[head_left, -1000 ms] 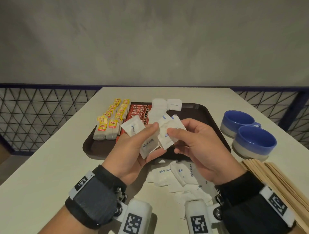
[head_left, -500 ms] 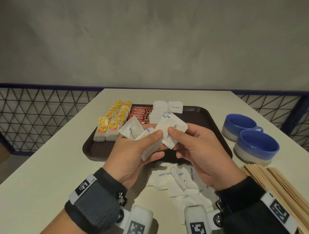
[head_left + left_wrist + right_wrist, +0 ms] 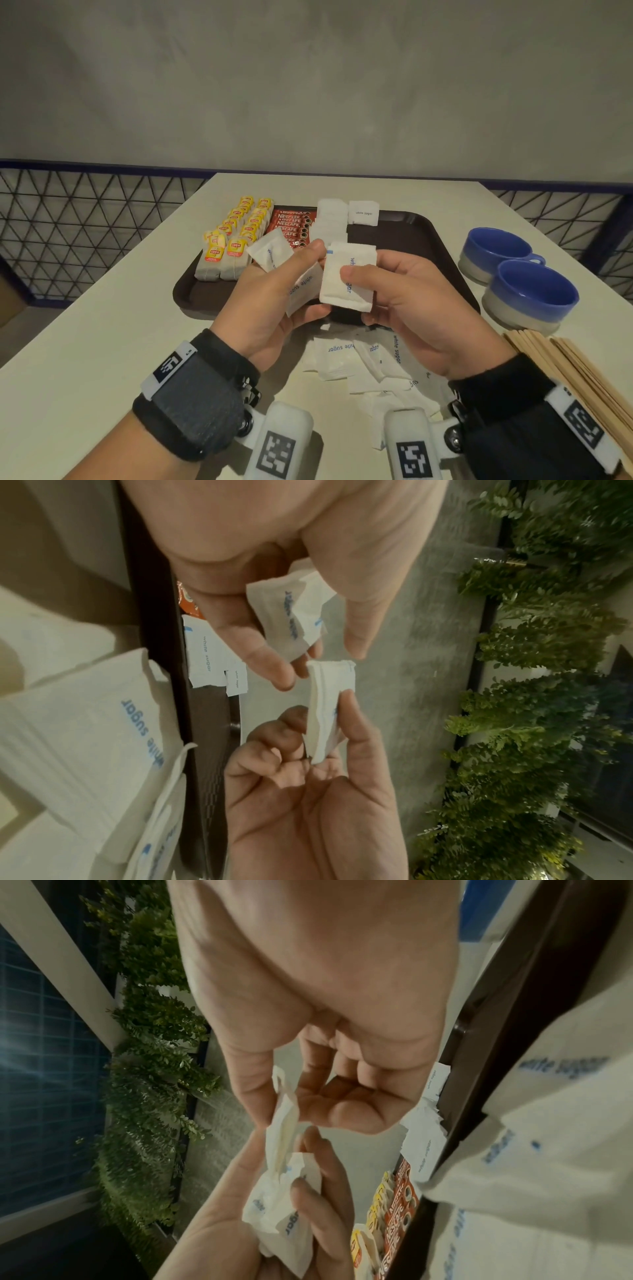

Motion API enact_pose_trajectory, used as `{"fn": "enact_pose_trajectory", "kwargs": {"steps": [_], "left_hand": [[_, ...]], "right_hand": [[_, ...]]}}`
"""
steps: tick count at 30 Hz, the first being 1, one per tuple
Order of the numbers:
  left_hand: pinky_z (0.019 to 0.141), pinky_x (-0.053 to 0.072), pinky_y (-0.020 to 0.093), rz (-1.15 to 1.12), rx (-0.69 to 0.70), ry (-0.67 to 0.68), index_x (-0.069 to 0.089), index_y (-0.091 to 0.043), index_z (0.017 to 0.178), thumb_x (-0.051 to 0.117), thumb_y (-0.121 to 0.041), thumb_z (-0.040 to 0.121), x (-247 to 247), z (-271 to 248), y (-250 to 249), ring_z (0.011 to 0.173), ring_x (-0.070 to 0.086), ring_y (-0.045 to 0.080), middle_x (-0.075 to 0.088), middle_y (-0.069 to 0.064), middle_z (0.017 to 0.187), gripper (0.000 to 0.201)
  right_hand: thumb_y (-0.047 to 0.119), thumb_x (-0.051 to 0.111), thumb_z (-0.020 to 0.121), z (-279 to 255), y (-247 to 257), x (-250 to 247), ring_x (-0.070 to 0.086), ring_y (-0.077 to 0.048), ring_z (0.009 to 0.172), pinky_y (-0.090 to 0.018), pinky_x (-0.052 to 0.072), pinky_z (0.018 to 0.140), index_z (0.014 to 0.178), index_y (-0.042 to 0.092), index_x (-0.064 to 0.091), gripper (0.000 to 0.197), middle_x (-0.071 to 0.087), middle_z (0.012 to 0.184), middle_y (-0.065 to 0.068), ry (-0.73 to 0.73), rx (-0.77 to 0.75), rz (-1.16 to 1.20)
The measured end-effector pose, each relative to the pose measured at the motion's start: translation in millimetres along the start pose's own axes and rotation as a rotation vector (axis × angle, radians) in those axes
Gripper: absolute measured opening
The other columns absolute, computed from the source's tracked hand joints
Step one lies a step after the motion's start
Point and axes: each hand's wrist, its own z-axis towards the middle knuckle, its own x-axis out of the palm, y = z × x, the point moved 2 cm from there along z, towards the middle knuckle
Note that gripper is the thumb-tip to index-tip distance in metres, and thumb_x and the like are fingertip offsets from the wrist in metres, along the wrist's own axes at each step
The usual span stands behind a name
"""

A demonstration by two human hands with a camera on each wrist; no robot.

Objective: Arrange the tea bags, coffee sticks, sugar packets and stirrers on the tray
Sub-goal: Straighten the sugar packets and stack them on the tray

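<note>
Two blue cups (image 3: 513, 274) right of tray (image 3: 428, 240); stirrers (image 3: 582, 377) nearer.

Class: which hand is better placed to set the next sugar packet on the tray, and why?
Right. The right hand pinches one squared sugar packet above the tray; the left hand holds several fanned packets.

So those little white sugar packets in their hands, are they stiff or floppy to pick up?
Probably floppy: the sugar packets in the left hand fan out crumpled. Likely light, since the right hand holds a small stack by a thumb pinch. The loose pile lies flat, so unlikely to roll.
</note>
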Motion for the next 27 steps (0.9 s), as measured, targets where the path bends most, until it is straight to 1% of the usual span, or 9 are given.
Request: {"fn": "enact_pose_trajectory", "kwargs": {"steps": [2,4,6,8,10,12,18,22,27], "left_hand": [[0.051,0.054,0.025,0.025,0.002,0.028,0.071,-0.020,0.113,0.074,-0.030,0.086,2,-1,1,0.084,0.074,0.019,0.078,0.007,0.106,0.029],[0.048,0.053,0.024,0.033,0.018,0.028,0.070,-0.014,0.115,0.076,-0.021,0.086,3,-2,2,0.078,0.074,0.018,0.077,0.010,0.101,0.030],[0.047,0.052,0.023,0.022,0.038,-0.001,0.068,-0.009,0.118,0.076,-0.016,0.087,3,-1,2,0.076,0.073,0.018,0.077,0.012,0.099,0.033],[0.048,0.052,0.023,0.002,0.051,-0.035,0.070,-0.010,0.115,0.075,-0.017,0.088,0,0,1,0.075,0.073,0.018,0.078,0.009,0.098,0.028],[0.049,0.053,0.023,-0.009,0.048,-0.062,0.071,-0.014,0.111,0.075,-0.019,0.089,-2,1,-1,0.076,0.073,0.016,0.079,0.007,0.097,0.023],[0.050,0.053,0.023,-0.013,0.029,-0.068,0.070,-0.017,0.111,0.076,-0.020,0.088,-2,1,-2,0.079,0.073,0.017,0.079,0.006,0.099,0.024],[0.050,0.054,0.025,0.007,-0.034,-0.019,0.069,-0.017,0.100,0.076,-0.015,0.087,1,-1,-1,0.075,0.072,0.021,0.076,0.009,0.089,0.015],[0.051,0.055,0.025,0.003,-0.039,-0.006,0.068,-0.016,0.107,0.076,-0.015,0.087,1,-2,-1,0.074,0.073,0.020,0.076,0.008,0.090,0.021],[0.052,0.056,0.024,-0.026,-0.049,-0.016,0.070,-0.015,0.106,0.077,-0.015,0.087,1,-3,-5,0.072,0.074,0.020,0.077,0.008,0.088,0.021]], "right_hand": [[0.016,0.073,0.089,-1,-1,2,0.066,-0.024,0.085,-0.030,0.047,0.061,0.108,0.009,0.075,0.021,0.078,0.104,-0.010,0.033,0.016,-0.021],[0.017,0.072,0.090,0,-2,3,0.065,-0.022,0.083,-0.030,0.048,0.062,0.110,0.006,0.074,0.023,0.077,0.106,-0.013,0.041,0.022,-0.026],[0.018,0.073,0.090,-1,-1,3,0.063,-0.022,0.078,-0.031,0.050,0.061,0.104,0.004,0.074,0.020,0.077,0.102,-0.014,0.046,0.032,-0.005],[0.017,0.074,0.090,-2,1,3,0.062,-0.023,0.074,-0.032,0.052,0.060,0.095,0.006,0.074,0.012,0.074,0.094,-0.015,0.072,0.053,0.020],[0.013,0.074,0.089,-4,2,4,0.062,-0.024,0.074,-0.033,0.054,0.061,0.100,0.001,0.072,0.016,0.072,0.098,-0.024,0.080,0.054,0.026],[0.010,0.074,0.089,-3,2,5,0.063,-0.023,0.071,-0.031,0.054,0.059,0.106,-0.004,0.070,0.022,0.069,0.097,-0.027,0.033,0.036,0.047],[0.011,0.073,0.091,1,7,-5,0.056,-0.015,0.062,-0.025,0.051,0.052,0.102,-0.001,0.074,0.016,0.066,0.082,-0.014,-0.165,-0.027,0.163],[0.013,0.072,0.092,1,7,-5,0.056,-0.012,0.061,-0.023,0.053,0.053,0.106,-0.001,0.074,0.019,0.065,0.080,-0.013,-0.170,-0.046,0.167],[0.013,0.073,0.090,1,8,-6,0.058,-0.012,0.061,-0.022,0.054,0.054,0.105,-0.001,0.075,0.020,0.064,0.081,-0.015,-0.175,-0.064,0.180]]}}
